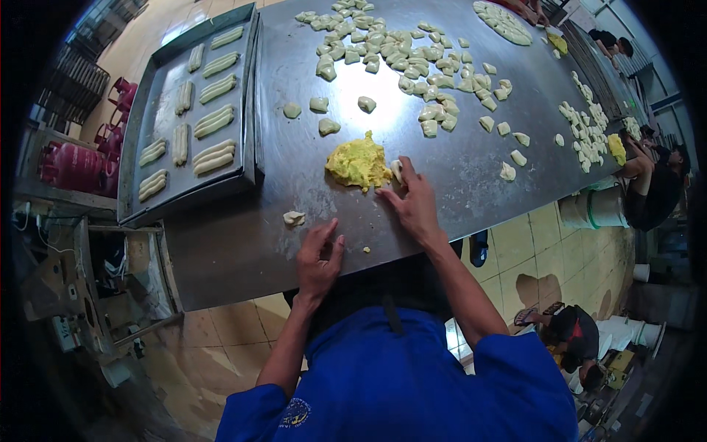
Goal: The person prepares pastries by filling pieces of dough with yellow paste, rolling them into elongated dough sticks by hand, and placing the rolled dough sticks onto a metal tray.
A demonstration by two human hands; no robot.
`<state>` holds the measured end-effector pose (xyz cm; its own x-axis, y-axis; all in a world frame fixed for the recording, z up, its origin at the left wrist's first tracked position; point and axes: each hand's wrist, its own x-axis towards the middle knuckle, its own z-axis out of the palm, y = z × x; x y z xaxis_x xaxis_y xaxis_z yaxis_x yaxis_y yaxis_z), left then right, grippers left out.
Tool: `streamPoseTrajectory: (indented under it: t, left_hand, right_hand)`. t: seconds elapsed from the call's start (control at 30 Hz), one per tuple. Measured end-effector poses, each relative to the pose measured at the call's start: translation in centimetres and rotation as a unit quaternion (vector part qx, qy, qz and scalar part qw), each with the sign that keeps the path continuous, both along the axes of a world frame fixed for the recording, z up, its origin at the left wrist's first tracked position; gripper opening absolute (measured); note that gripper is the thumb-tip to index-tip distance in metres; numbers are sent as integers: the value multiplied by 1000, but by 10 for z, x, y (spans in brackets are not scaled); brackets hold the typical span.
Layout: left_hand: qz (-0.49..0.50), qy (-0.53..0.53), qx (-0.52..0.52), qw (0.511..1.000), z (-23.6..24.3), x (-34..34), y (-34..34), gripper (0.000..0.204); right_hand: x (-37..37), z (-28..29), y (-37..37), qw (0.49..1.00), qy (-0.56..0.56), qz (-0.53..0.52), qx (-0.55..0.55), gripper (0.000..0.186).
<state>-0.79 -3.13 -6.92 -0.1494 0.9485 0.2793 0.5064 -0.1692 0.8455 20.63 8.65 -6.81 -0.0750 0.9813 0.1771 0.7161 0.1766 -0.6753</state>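
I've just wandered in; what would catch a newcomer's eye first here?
Probably the bright yellow mound of paste on the metal table, in front of the person in blue. Next, the many pale dough pieces scattered beyond it, and the metal tray of dough strips at left. Past that tray, red gas cylinders draw the eye.

A grey metal counter [221, 261] fills the middle of the frame, bright glare [347, 94] whitening its upper part. Glossy beige floor tiles [530, 247] show at lower right; at left, dark stacked racks [79, 85] stand beyond red gas cylinders [77, 166].
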Motion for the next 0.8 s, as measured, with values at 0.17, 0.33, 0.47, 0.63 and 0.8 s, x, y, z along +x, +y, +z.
streamPoseTrajectory:
  t: [0.17,0.33,0.47,0.63,0.8]
  left_hand:
    - [10,-18,-4,1000,-2,3,3,28]
    - [3,-24,-7,1000,-2,3,3,23]
    - [-3,-21,-20,1000,0,1,0,21]
    - [-34,-155,-188,969,10,-3,11,25]
    - [-136,-642,-386,648,33,18,47,43]
  right_hand:
    - [-14,3,12,999,36,24,0,57]
    - [-5,-7,16,995,-1,97,39,53]
    - [-3,5,10,991,-44,129,11,52]
    - [6,23,-10,883,369,92,-275,48]
    - [15,46,-33,678,603,51,-417,44]
